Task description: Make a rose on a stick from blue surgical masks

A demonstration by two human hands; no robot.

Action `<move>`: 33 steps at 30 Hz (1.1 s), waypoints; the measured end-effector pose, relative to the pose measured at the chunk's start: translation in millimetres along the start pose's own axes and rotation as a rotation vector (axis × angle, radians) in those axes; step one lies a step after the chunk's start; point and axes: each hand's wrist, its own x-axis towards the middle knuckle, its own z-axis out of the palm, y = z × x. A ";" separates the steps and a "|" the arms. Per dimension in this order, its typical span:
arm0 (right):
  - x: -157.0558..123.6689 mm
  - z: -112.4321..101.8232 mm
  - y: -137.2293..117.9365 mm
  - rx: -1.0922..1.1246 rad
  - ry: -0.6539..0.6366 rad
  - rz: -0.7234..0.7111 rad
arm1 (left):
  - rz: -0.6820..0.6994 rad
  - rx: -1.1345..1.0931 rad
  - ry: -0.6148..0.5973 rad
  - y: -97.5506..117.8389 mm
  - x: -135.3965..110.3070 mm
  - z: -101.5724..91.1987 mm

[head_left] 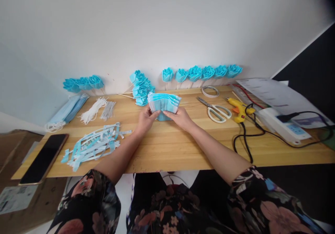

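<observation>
Several blue-and-white face masks [164, 103] form a layered, slightly fanned stack above the wooden table. My left hand [147, 119] grips the stack's lower left side, thumb across the front. On the lower right, my right hand [182, 118] grips it the same way, the two thumbs close together. Fingers behind the stack are hidden. Just behind it, at the left, lies a bunch of blue mask-fabric flowers [142, 89] on thin sticks. Scissors [216, 110] with white handles rest to the right of my right hand, below a roll of white tape [210, 91].
Blue flowers [195, 73] line the wall. Leftward lie flat masks [68, 110], white ear loops [93, 110], short white strips [108, 110], cut mask strips [95, 145] and a phone [44, 159]. Rightward are a yellow glue gun [239, 110], its black cord, a power strip [285, 126] and papers [280, 94].
</observation>
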 end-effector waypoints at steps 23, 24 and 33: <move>0.5 2.2 11.1 0.102 0.030 0.143 | -0.043 0.060 0.010 -2.5 -0.9 -1.6; 0.5 2.1 10.5 0.095 0.044 0.137 | -0.037 0.053 0.003 -0.9 -1.9 -0.8; 0.4 3.0 8.3 0.125 0.049 0.153 | -0.033 0.013 -0.021 -0.9 -1.3 -4.3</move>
